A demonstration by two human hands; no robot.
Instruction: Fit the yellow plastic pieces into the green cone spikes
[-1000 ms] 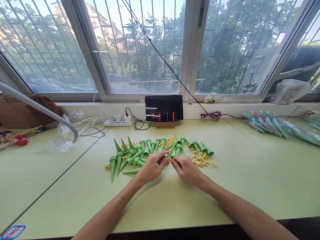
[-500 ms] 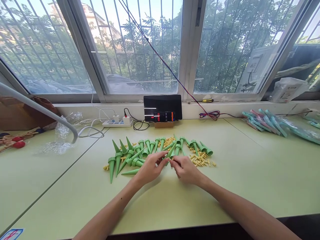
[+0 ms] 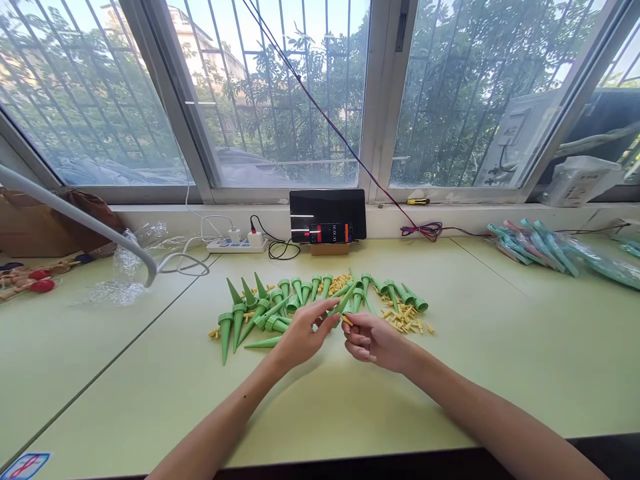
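Observation:
My left hand (image 3: 306, 333) is closed on a green plastic cone-shaped spike (image 3: 344, 299), its tip tilted up and to the right. Between the thumb and forefinger of my right hand (image 3: 376, 339) is a small yellow plastic piece (image 3: 346, 321), right beside the spike's lower end; whether the two touch I cannot tell. More green spikes (image 3: 226, 337), several with ribbed caps, lie and stand in a loose row beyond my hands. Small yellow pegs, some T-shaped, are heaped at the right (image 3: 407, 320) and farther back in the middle (image 3: 341, 285).
Behind the spikes a phone (image 3: 331, 233) leans before a dark tablet (image 3: 327, 207). A power strip (image 3: 237, 245) with cables lies left of them. A white curved tube (image 3: 90, 220) crosses the left side. Plastic-wrapped items (image 3: 533, 245) lie at the back right.
My right hand has turned and drawn back slightly from the spike, so the yellow piece in its fingertips now shows. My left hand keeps its hold on the spike.

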